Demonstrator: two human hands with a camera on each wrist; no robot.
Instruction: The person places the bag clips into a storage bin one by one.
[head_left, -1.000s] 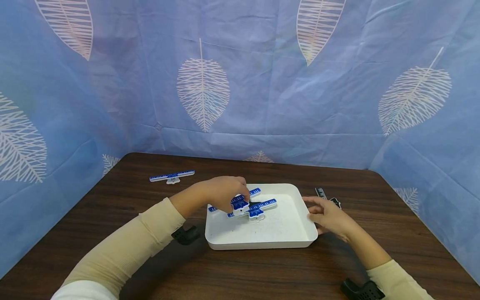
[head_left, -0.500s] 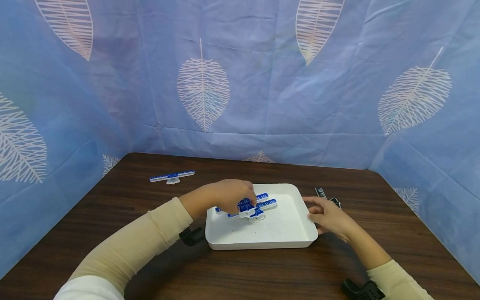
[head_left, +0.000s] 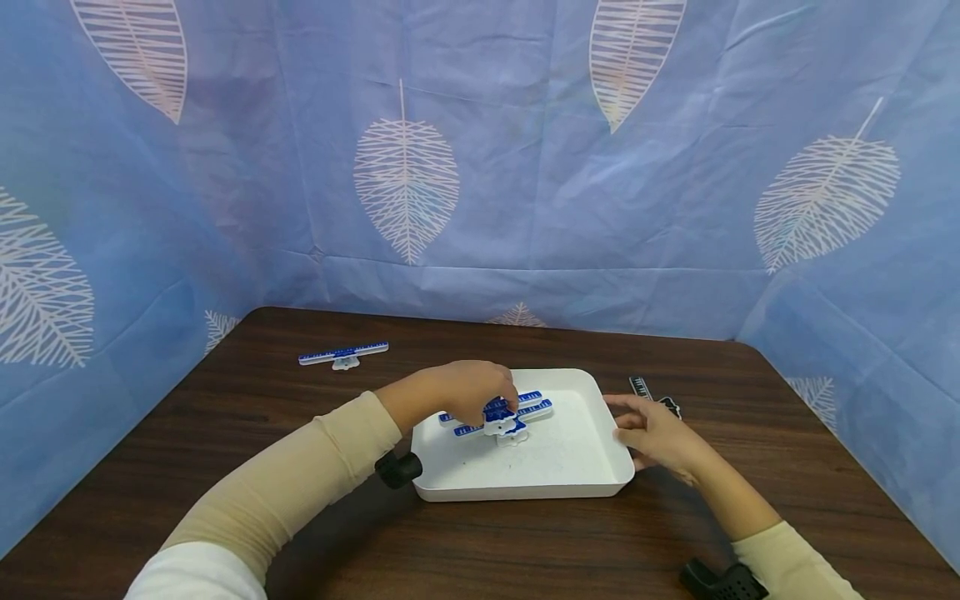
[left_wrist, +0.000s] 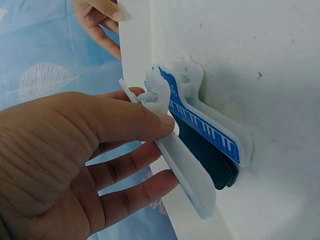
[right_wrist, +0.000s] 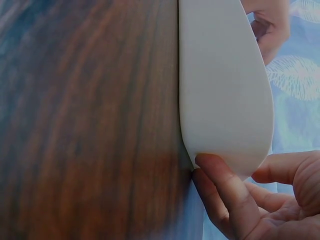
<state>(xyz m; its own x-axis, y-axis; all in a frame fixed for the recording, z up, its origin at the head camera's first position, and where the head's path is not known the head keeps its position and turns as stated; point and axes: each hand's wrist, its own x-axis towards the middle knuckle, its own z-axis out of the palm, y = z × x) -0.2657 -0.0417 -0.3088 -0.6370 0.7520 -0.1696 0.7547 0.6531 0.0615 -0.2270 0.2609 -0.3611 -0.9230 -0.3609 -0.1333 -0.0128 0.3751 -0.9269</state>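
My left hand (head_left: 476,392) pinches a blue and white ruler clip (left_wrist: 190,175) by its shaped handle, low over the tray. Thumb and index finger press the handle; the other fingers lie behind. Just beside it in the tray lies a second blue ruler clip (left_wrist: 207,127) with piano-key marks. A black clip (left_wrist: 209,155) shows between the two, mostly covered. The shallow white tray (head_left: 573,462) rests on the table. At its right side, my right hand (head_left: 660,433) holds the tray's edge, fingertips on the outer wall and thumb at the rim.
Another blue ruler clip (head_left: 343,355) lies on the dark wooden table (head_left: 480,546) at the back left. Behind my right hand, a black ruler clip (head_left: 641,387) is partly hidden. Blue leaf-patterned cloth (head_left: 480,208) hangs around the table's back and sides.
My left hand has shifted right and slightly down with its clip, which now overlaps the clip lying in the tray. My right hand and the tray have stayed put.
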